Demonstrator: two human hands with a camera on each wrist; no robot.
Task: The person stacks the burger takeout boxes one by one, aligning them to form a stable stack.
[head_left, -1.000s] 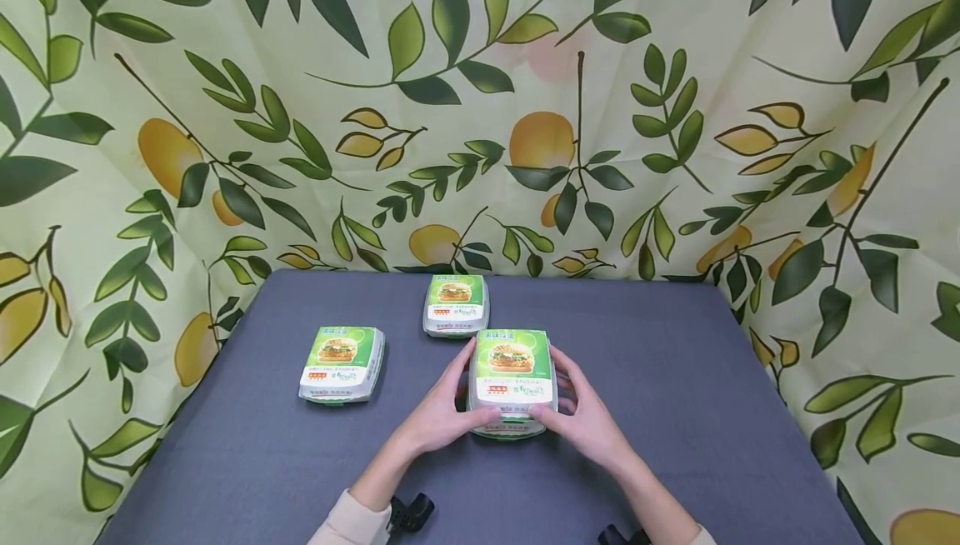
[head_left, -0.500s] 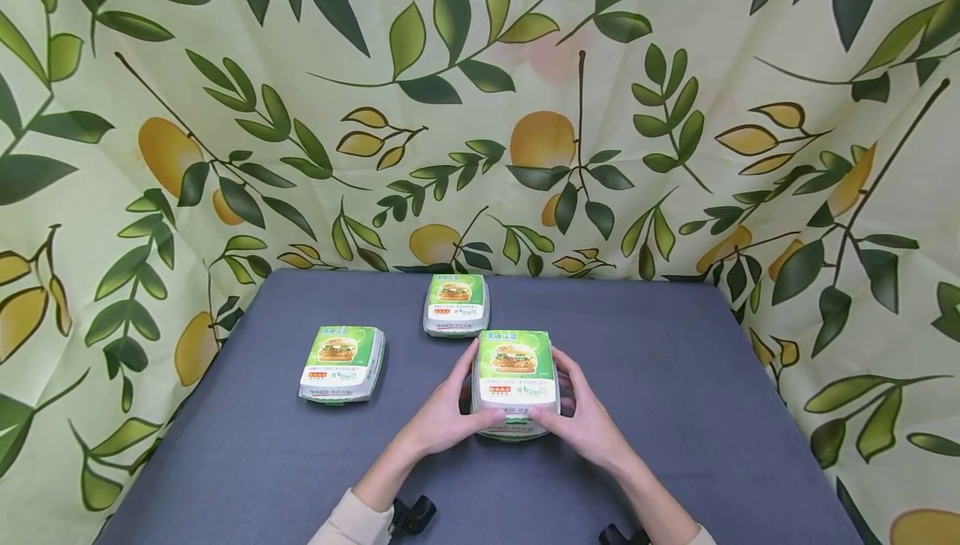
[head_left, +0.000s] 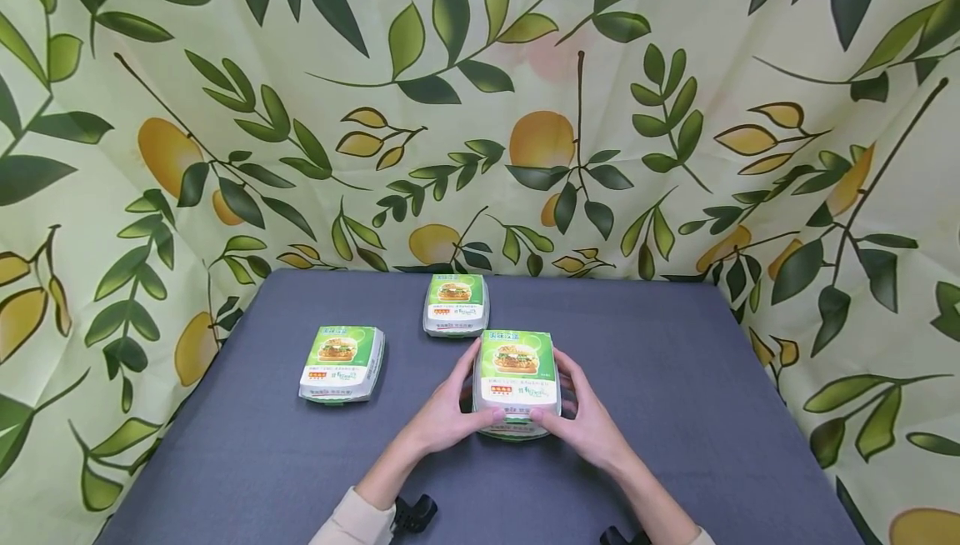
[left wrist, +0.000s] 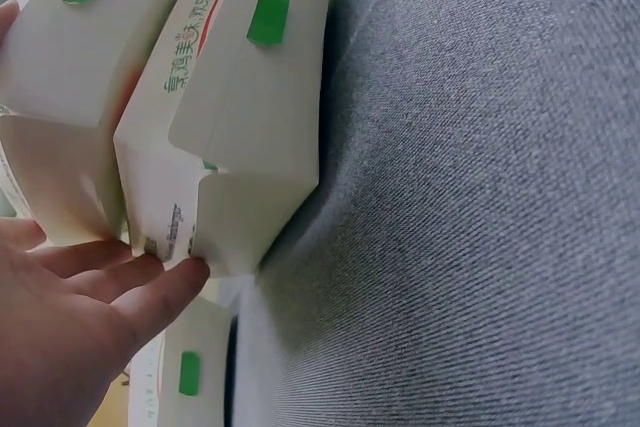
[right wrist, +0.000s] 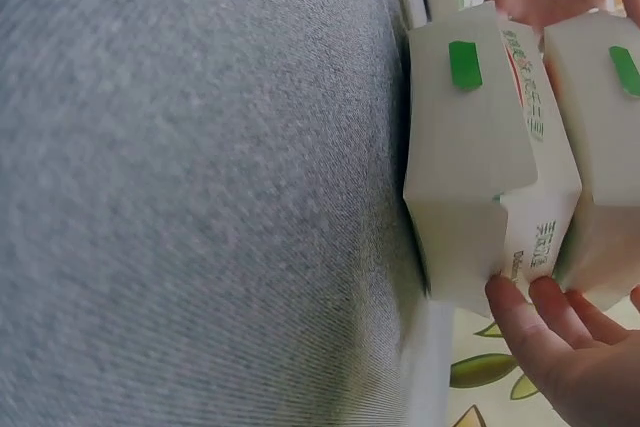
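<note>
Two white-and-green burger boxes stand stacked on the dark table. Each of my hands is at one side of the stack. The upper burger box (head_left: 516, 362) shows a burger picture on its lid. Below it, the lower burger box (left wrist: 262, 107) sits on the cloth, mostly hidden in the head view. My left hand (head_left: 446, 416) holds the left side, thumb at the front edge and fingertips against the lower box. On the right side, my right hand (head_left: 588, 422) grips in the same way, its fingers (right wrist: 530, 332) touching both boxes near their seam.
Another burger box (head_left: 341, 364) lies to the left on the table (head_left: 247, 462). One more burger box (head_left: 455, 306) stands behind the stack, near the back edge. A leaf-and-fruit patterned cloth (head_left: 480, 137) hangs around the back and sides.
Both stacked boxes have shifted slightly to the right between my hands. My hands keep their hold with hardly any movement. The other boxes have stayed where they were.
</note>
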